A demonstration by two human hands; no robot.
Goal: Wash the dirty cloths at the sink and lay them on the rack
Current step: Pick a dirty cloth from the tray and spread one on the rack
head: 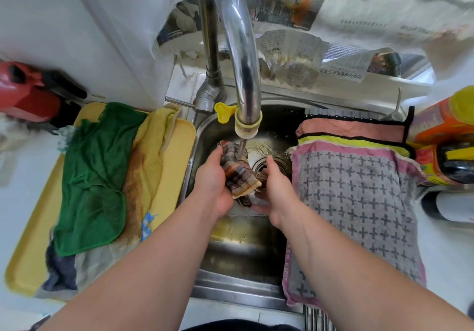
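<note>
Both hands over sink (pixel 205 135): left hand (pixel 214 180) and right hand (pixel 275 189) clutch striped cloth (pixel 239 174) under running tap (pixel 243 74). Dirty cloths heaped on yellow tray (pixel 174 156) at left; patterned cloth (pixel 359 197) spread on rack (pixel 315 315) at right.

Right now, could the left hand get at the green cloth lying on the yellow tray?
Probably yes: the green cloth lies uncovered atop the pile on the yellow tray, beside the sink. But the left hand grips the striped cloth under the tap and must release it first.
</note>
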